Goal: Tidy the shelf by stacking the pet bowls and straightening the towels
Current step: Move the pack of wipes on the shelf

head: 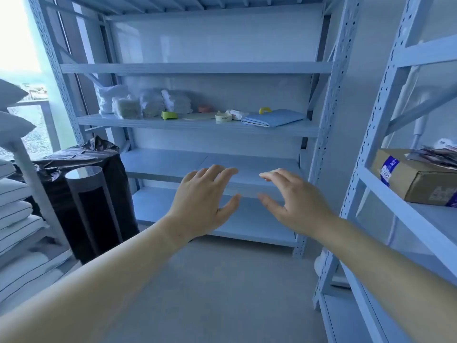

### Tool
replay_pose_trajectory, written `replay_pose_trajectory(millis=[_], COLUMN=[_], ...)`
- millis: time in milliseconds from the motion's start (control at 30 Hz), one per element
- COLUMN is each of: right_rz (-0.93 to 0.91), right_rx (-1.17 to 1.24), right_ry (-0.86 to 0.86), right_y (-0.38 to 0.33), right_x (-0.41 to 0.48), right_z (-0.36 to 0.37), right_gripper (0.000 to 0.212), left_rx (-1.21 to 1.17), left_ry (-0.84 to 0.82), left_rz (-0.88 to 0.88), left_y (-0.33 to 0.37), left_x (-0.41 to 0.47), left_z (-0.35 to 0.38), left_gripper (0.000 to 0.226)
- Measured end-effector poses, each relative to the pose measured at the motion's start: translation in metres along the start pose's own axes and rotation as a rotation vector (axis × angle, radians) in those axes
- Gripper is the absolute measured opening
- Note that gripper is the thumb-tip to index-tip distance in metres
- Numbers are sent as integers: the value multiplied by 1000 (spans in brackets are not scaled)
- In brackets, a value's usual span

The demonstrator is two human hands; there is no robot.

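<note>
Bare forearms lead to a bare left hand [200, 206] and right hand [299, 209].

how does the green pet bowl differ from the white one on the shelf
The green bowl is lime; the white bowl is cream, with two ear-like points on its rim and dark lettering. The green bowl sits left by the towel stacks; the white bowl sits right, near the blue folded cloth. Both stand apart on one shelf, unstacked.

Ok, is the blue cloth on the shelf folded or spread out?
Folded: the blue cloth lies as a flat, neat rectangle, with stacked layers showing along its front edge.
</note>
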State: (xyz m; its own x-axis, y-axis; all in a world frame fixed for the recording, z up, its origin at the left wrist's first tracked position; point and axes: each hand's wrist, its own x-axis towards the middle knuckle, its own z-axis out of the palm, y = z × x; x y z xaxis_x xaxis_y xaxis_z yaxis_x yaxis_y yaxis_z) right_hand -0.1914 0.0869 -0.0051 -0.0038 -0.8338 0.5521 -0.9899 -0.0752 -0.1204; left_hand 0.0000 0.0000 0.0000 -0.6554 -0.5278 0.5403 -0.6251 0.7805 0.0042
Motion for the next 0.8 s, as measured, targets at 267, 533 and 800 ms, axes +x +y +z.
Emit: replay_pose_trajectory(millis=[267,533,800], right_rz=[34,50,86], right_rx=[-23,32,197], right_ry=[-52,-129,-136], right_y=[37,45,60], right_x=[79,156,200], right_z=[75,140,183], right_gripper=[42,36,30], left_rx=[-47,-70,-141], left_ry=[-33,-67,-66], left_rz=[-26,-17,-2], left_y=[-81,-157,-192], left_x=[58,106,142], left_z=[72,118,154], left_gripper=[45,39,40])
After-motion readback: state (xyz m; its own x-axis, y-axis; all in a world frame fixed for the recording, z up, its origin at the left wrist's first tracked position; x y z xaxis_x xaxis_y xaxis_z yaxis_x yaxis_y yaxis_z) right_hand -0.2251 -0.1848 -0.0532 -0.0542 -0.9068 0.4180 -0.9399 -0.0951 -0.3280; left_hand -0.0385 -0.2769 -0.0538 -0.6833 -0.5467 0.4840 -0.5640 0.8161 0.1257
